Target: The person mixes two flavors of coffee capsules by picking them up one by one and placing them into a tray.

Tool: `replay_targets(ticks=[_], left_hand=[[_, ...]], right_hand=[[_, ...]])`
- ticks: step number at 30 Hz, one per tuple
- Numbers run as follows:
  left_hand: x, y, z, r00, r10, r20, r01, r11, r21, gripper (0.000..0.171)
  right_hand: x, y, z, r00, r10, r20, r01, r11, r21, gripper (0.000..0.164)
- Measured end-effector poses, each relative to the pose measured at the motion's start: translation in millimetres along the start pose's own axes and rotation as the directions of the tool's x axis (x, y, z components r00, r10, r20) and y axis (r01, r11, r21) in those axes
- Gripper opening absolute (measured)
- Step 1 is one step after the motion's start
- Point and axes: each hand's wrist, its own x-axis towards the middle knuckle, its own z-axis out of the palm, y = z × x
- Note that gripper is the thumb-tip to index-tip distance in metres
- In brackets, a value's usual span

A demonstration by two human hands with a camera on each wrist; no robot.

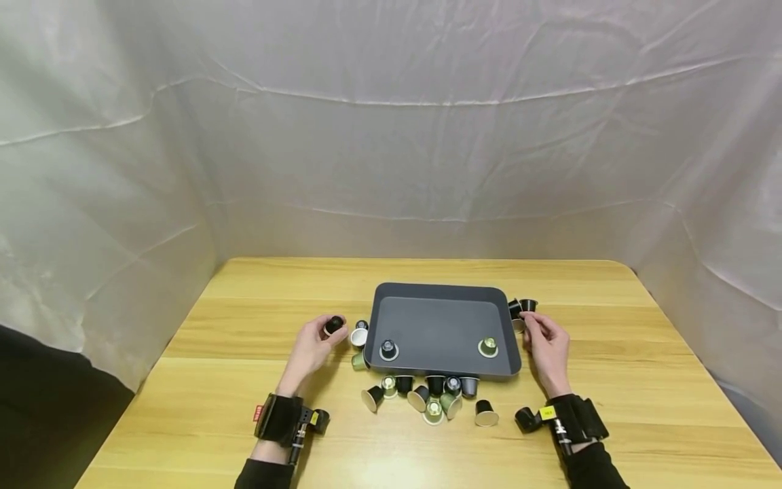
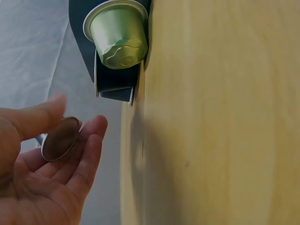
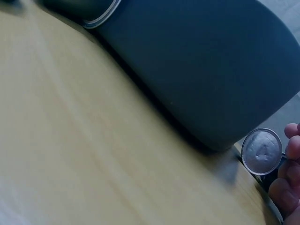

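My left hand (image 1: 313, 350) pinches a black coffee capsule (image 1: 334, 324) above the table, left of the grey tray (image 1: 442, 326). In the left wrist view, the capsule's brownish lid (image 2: 61, 139) shows between thumb and fingers. Beside the tray's right edge, my right hand (image 1: 550, 343) pinches a black coffee capsule (image 1: 529, 305) with its fingertips; its body is partly hidden. Next to those fingers, the right wrist view shows a capsule's silvery lid (image 3: 261, 152). A dark capsule (image 1: 388, 350) and a green capsule (image 1: 488, 347) stand inside the tray, near its front corners.
Several black, grey and green capsules lie along the tray's front side, among them a black capsule (image 1: 486, 413) set apart to the right. At the tray's left lie a white-lidded capsule (image 1: 359, 337) and a green capsule (image 1: 359, 361). Pale fabric (image 1: 427, 156) hangs behind the wooden table (image 1: 232, 380).
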Motion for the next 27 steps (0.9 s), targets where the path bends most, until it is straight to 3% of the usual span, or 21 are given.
replay_targets(ticks=[5, 11, 20, 27], left_hand=[[0.7, 4.2, 2.3, 1.000, 0.027, 0.016, -0.028, 0.999, 0.043, 0.035], [2.3, 10.0, 8.2, 0.992, 0.114, 0.048, -0.115, 0.993, 0.040, 0.033], [6.6, 16.4, 19.7, 0.960, 0.278, 0.028, -0.278, 0.961, -0.003, 0.034], [10.5, 20.3, 22.7, 0.954, 0.297, 0.045, -0.297, 0.955, 0.002, 0.039]], right_hand=[[-0.3, 0.0, 0.1, 1.000, -0.011, -0.003, 0.011, 1.000, -0.023, 0.024], [-0.3, 1.8, 0.8, 0.999, -0.036, -0.003, 0.036, 0.999, -0.024, 0.023], [-0.8, 2.7, 1.1, 1.000, -0.028, 0.008, 0.028, 0.999, -0.022, 0.023], [-0.7, 0.2, 2.1, 0.999, -0.031, 0.010, 0.031, 0.999, -0.011, 0.026]])
